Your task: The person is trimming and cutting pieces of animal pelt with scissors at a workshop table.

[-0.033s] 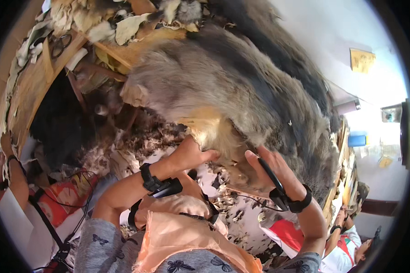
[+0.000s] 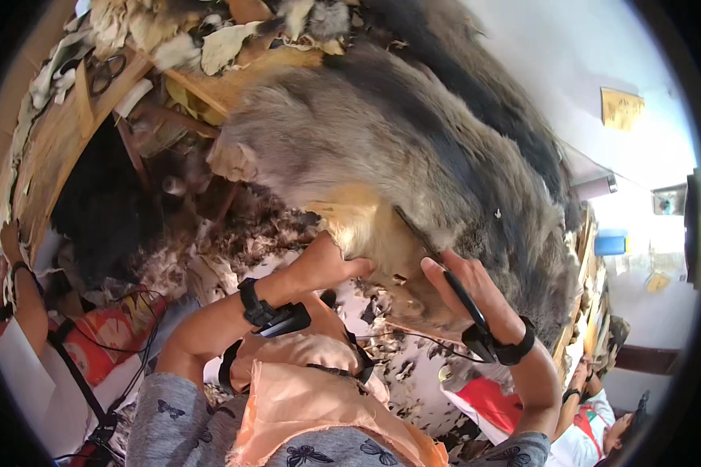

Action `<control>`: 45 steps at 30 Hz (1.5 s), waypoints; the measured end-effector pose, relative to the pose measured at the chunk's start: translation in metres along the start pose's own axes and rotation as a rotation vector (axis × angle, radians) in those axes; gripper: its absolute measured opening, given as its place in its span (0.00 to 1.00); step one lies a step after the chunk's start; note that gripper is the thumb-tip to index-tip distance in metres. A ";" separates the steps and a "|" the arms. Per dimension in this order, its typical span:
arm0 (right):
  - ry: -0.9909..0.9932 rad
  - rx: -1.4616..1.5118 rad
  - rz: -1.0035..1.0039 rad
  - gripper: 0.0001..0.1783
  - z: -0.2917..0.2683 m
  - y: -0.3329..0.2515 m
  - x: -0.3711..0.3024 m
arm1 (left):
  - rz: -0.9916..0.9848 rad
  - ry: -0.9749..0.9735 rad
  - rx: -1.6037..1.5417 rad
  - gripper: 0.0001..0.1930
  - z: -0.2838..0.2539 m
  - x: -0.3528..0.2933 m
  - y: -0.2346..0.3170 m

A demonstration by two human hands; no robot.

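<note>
A large grey-brown fur pelt [image 2: 343,148] lies over the wooden bench in front of me, its fur side up. At its near edge shows a pale yellowish patch [image 2: 358,214]. My left hand [image 2: 327,265] is closed on the pelt's edge beside this patch, its fingertips hidden under it. My right hand [image 2: 471,288] is closed round a long, slim, dark stick-like tool [image 2: 463,294]. The tool's thin far end lies on the fur just right of the pale patch. What kind of tool it is, I cannot tell.
Skin and fur scraps [image 2: 230,47] lie at the far left of the bench, near dark-handled scissors [image 2: 107,74]. Loose fur bits [image 2: 265,226] are heaped below the bench. One co-worker's arm [image 2: 29,300] is at left; another person [image 2: 592,420] works at right. A cable [image 2: 420,335] hangs by my right wrist.
The tool's thin end, hardly visible in the fur before, now shows along its length on top of the fur. My left hand keeps its hold on the edge.
</note>
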State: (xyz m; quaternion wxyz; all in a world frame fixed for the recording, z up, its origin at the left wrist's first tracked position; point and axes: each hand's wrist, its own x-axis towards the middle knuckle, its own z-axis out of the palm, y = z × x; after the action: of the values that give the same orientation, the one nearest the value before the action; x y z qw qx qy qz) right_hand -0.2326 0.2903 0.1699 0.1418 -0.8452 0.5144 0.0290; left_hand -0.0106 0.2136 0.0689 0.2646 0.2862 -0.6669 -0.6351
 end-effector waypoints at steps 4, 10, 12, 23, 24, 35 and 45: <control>-0.110 0.251 0.415 0.16 -0.025 -0.007 0.015 | -0.051 0.058 -0.111 0.27 -0.011 -0.010 -0.007; -0.154 0.312 0.382 0.21 -0.047 0.006 0.045 | 0.024 0.007 -0.026 0.29 -0.012 -0.012 -0.018; -0.228 0.268 0.336 0.20 -0.051 0.014 0.051 | -0.044 -0.029 -0.054 0.28 -0.010 -0.014 -0.024; -0.353 0.042 0.138 0.19 -0.068 0.046 0.080 | -0.288 0.487 -1.148 0.13 -0.026 -0.004 -0.062; -0.341 0.050 0.113 0.19 -0.066 0.050 0.080 | -0.280 0.499 -1.151 0.13 -0.029 -0.002 -0.062; -0.392 0.171 -0.069 0.19 -0.062 0.071 0.102 | -0.039 0.680 -0.737 0.15 -0.027 -0.014 -0.013; -0.388 0.299 -0.114 0.20 -0.053 0.081 0.103 | 0.023 0.671 -0.583 0.18 -0.042 -0.010 -0.009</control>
State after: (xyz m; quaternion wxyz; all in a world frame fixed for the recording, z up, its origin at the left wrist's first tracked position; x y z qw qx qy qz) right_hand -0.2605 0.1524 0.1839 0.3627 -0.8212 0.4276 0.1060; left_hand 0.0268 0.1909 0.0621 0.5430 0.3825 -0.3404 -0.6656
